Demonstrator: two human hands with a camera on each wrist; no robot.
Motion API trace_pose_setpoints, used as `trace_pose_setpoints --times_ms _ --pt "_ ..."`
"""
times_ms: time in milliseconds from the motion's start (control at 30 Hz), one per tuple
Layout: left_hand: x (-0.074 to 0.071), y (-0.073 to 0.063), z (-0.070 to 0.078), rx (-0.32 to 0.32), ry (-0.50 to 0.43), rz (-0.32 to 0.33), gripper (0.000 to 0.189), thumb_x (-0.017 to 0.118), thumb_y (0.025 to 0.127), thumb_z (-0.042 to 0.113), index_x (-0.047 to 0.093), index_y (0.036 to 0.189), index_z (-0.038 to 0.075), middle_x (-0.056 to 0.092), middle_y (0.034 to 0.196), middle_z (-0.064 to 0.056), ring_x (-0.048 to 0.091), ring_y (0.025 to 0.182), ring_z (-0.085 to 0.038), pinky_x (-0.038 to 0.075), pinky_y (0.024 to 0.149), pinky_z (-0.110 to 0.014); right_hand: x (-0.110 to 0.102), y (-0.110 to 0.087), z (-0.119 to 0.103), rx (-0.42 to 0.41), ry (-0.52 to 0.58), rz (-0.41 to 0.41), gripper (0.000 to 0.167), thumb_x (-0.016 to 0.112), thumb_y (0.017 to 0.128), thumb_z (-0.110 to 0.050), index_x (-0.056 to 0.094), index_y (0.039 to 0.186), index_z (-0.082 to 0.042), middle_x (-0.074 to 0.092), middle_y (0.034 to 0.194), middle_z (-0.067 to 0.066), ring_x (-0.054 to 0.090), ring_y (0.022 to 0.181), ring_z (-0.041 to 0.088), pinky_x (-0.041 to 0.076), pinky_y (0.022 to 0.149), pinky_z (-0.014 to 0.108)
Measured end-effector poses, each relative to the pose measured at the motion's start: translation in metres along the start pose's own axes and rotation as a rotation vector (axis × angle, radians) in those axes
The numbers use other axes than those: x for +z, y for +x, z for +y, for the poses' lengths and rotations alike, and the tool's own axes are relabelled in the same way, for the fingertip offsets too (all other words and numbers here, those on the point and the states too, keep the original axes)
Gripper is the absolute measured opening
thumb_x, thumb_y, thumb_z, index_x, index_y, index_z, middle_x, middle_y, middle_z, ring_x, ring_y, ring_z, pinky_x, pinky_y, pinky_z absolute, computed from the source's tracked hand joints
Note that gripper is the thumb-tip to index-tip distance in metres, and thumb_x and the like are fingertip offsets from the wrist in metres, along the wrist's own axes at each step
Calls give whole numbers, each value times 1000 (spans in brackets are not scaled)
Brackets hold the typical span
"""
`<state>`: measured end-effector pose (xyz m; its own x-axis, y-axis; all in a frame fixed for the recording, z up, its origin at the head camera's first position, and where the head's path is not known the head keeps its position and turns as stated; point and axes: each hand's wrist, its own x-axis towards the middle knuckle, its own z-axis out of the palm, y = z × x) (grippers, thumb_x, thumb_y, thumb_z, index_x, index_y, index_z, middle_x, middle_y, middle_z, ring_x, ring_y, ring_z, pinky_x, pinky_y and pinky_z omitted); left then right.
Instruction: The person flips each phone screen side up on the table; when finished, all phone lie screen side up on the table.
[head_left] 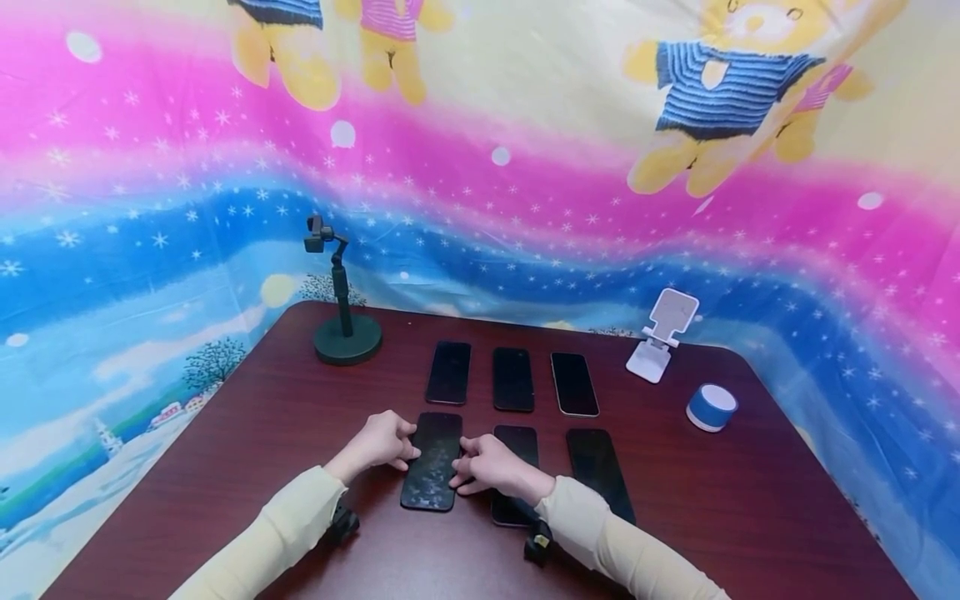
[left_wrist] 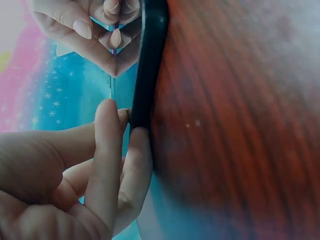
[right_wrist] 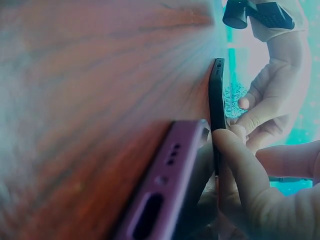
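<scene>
A black smartphone (head_left: 432,467) with smudges on its dark screen lies on the table between my two hands. My left hand (head_left: 381,442) holds its left edge, with fingertips at the side of the phone in the left wrist view. On the opposite edge, my right hand (head_left: 497,465) grips with bent fingers. The phone's thin black side (right_wrist: 216,95) shows upright in the right wrist view. Under my right hand lies another phone (head_left: 514,510), partly hidden; its purple edge (right_wrist: 162,185) with a charging port is close to the right wrist camera.
Three more dark phones, among them a left one (head_left: 448,372), form a row behind. Another phone (head_left: 600,471) lies right of my right hand. A dark green stand (head_left: 347,340) is back left; a white phone holder (head_left: 663,333) and blue-white round object (head_left: 712,407) are at right.
</scene>
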<state>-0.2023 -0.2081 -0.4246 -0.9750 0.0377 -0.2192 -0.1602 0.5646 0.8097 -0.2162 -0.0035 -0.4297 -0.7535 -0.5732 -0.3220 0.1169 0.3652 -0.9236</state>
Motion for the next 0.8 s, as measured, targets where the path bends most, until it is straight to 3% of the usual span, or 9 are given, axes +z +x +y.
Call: trace_pose_setpoints --times_ms 233,467,800 --pt "1 -1 -1 1 -2 -5 42 67 81 -9 58 121 -15 63 117 -30 70 65 -17 58 57 -27 0 0 1 -1 4 -4 59 52 94 3 23 143 16 67 90 18 67 73 13 59 73 38" --pt "3 0 -1 -9 5 1 44 69 81 -7 56 123 -15 70 100 -23 70 67 -14 57 56 -25 1 0 0 0 3 -3 59 52 93 2 23 143 16 66 89 17 67 74 14 59 73 38" --pt "3 0 -4 5 -4 16 40 70 79 -9 60 118 -14 63 118 -28 70 66 -15 57 56 -26 2 -3 -2 11 -7 -5 59 52 94 2 23 143 16 67 90 18 67 74 15 59 73 39"
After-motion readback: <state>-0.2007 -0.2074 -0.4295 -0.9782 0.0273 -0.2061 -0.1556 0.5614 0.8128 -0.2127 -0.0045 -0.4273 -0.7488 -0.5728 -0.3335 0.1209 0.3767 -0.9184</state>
